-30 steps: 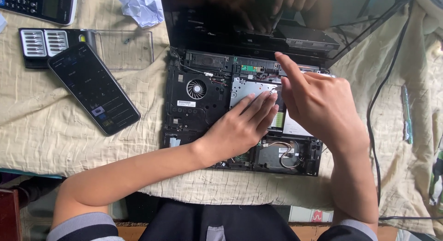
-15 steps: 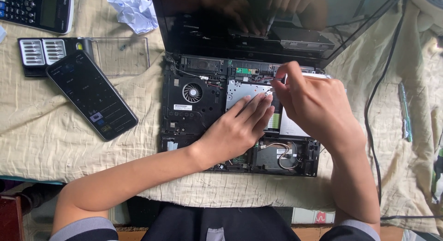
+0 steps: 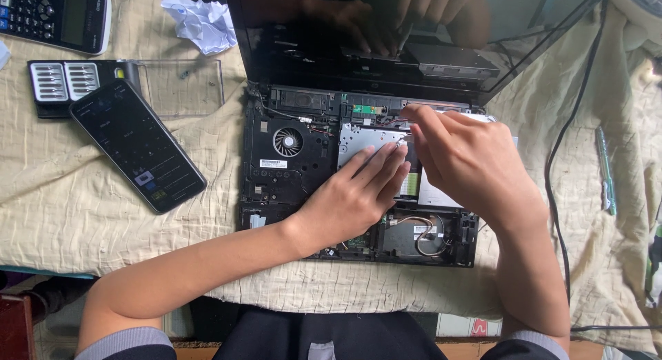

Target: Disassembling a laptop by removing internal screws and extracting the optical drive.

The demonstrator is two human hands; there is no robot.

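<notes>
Left hand (image 3: 355,198) flat, fingers extended; right hand (image 3: 469,163) curled, fingertips pinching.

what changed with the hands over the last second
The right hand curled: its index finger, stretched out toward the laptop's rear edge a second ago, has bent down so the fingertips pinch at the back edge of the silver drive; whether they hold anything cannot be seen. The left hand stayed flat on the opened laptop base. The phone, bit case and calculator did not move.
</notes>
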